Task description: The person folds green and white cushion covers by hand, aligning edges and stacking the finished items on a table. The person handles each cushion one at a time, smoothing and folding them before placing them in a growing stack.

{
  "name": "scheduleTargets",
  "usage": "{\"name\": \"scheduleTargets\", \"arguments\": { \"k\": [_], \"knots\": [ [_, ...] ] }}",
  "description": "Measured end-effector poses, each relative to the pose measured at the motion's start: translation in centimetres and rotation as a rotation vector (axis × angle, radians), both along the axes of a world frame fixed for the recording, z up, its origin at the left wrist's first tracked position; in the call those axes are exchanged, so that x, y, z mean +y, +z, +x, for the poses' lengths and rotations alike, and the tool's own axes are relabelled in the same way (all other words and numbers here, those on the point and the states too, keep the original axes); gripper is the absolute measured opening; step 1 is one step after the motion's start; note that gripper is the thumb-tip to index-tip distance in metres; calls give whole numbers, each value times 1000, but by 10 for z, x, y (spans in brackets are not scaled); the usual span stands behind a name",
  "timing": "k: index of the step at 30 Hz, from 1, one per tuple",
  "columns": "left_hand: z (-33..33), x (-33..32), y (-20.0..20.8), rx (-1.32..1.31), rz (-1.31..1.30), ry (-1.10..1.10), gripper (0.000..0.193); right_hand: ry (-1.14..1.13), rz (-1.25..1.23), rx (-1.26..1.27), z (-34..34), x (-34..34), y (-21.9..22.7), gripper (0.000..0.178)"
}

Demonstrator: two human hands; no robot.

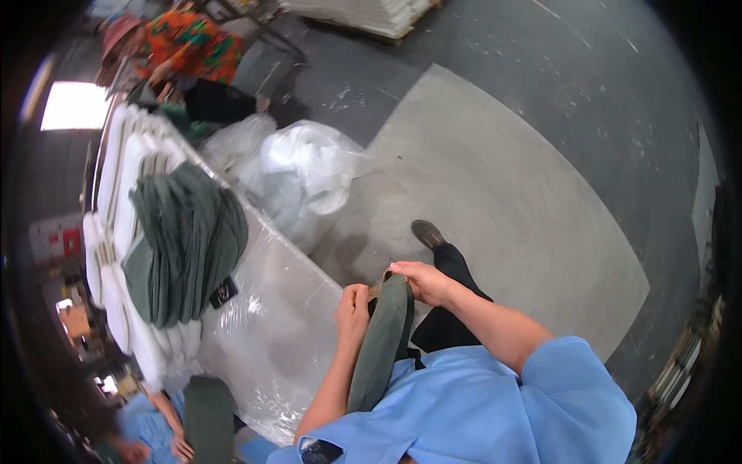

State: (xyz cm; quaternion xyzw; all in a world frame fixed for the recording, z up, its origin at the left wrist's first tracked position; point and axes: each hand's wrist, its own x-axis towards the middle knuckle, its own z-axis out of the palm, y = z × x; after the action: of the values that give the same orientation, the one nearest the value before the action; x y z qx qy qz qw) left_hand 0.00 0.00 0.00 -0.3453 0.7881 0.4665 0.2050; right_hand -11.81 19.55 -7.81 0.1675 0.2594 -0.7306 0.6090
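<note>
A long green fabric-covered cushion [380, 340] stands tilted against my body, its far end up between my hands. My left hand [352, 309] is closed, its fingers pinching the cover's edge on the left side of that end. On the other side, my right hand [423, 281] grips the tip of the cover with thumb and fingers. A small tan strip [376, 292] shows between the hands; its kind is unclear. To my left, several green cushions [185, 240] lie stacked on the table [270, 325], which is covered with clear plastic film.
White foam pieces [124, 162] line the table's far left side. Clear plastic bags [297, 166] sit beside the table. A person in an orange patterned top [197, 46] bends at the far end; another [154, 425], lower left, touches a green cushion [209, 417]. A loaded pallet [363, 15] stands behind.
</note>
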Motion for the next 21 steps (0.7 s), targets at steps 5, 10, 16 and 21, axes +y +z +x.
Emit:
{"name": "scheduleTargets", "arguments": {
  "k": [5,10,16,21],
  "knots": [
    [42,-8,41,226,501,324,37,13,-78,-3,-7,-19,30,27],
    [63,-29,55,53,339,164,36,204,-38,143,-10,-35,47,26],
    [60,-8,24,362,-60,269,35,809,82,1048,-72,-79,94,41],
    [62,-7,33,308,-192,324,38,1563,-23,1595,-55,-148,148,41]
  ]
}}
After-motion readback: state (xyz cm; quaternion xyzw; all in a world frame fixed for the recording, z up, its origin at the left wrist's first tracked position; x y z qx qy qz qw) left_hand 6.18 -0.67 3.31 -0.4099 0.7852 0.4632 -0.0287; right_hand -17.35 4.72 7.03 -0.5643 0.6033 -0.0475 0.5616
